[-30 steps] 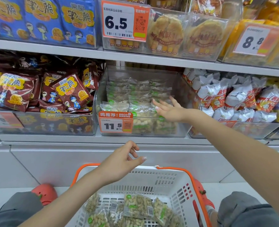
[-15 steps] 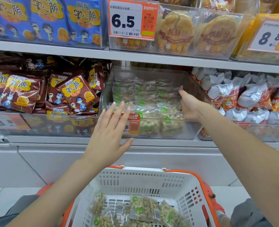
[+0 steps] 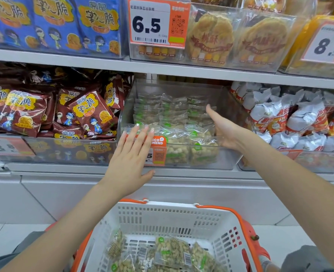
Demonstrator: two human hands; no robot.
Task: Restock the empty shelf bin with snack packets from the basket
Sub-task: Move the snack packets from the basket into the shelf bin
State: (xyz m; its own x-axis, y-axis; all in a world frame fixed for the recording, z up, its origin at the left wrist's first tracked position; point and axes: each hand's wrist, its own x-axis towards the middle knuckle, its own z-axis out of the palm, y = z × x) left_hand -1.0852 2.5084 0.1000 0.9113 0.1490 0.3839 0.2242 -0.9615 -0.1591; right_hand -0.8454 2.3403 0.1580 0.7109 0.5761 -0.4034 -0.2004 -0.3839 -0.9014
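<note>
While the shelf bin (image 3: 181, 122) holds rows of snack packets (image 3: 174, 118), we keep both grips apart and empty. Left hand (image 3: 132, 154) lies flat on the bin's front by the price tag (image 3: 156, 152); right hand (image 3: 224, 128) reaches inside, likely squaring the rows. More packets wait in the basket (image 3: 162, 218) below the bin. Half a second ago, both hands sat slightly lower against the bin.
</note>
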